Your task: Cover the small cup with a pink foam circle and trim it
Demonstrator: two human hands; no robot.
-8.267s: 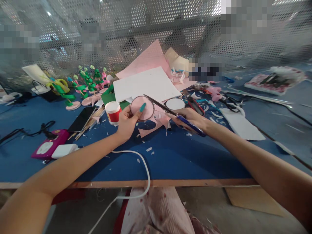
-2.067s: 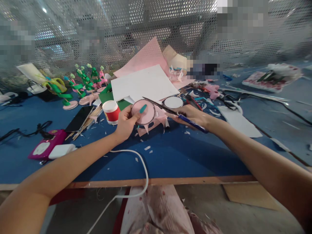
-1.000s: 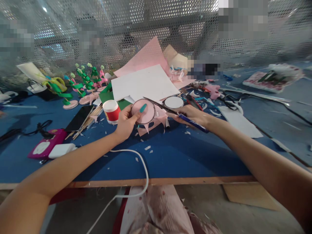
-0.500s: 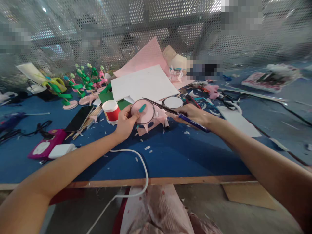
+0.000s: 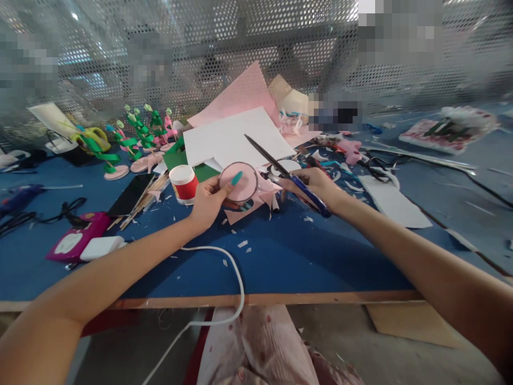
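Observation:
My left hand (image 5: 210, 200) pinches a round pink disc (image 5: 239, 188) with a dark outline at its edge, the thumb lying flat on its face. A pointed pink offcut hangs at the disc's right side. In my right hand (image 5: 315, 184) is a pair of scissors (image 5: 276, 164) with blue handles; the blades point up and left, just right of the disc and apart from it. Behind the scissors lies a white disc (image 5: 286, 166), partly covered. Below the pink disc is a pink paper scrap (image 5: 248, 213). A red and white cup (image 5: 184, 184) stands beside my left hand.
White and pink sheets (image 5: 236, 136) lie behind my hands. Several green spiral stems on pink bases (image 5: 117, 172) stand at the left. A phone (image 5: 130, 195), thin sticks (image 5: 140, 206), a purple power strip (image 5: 82, 232) and a white cable (image 5: 236, 272) are nearer. Paper scraps are scattered about.
The scissors have swung upward, their blades lifting off the disc's upper edge. The pink disc has shifted slightly to the right in my left hand, and the offcut now sticks out to the right.

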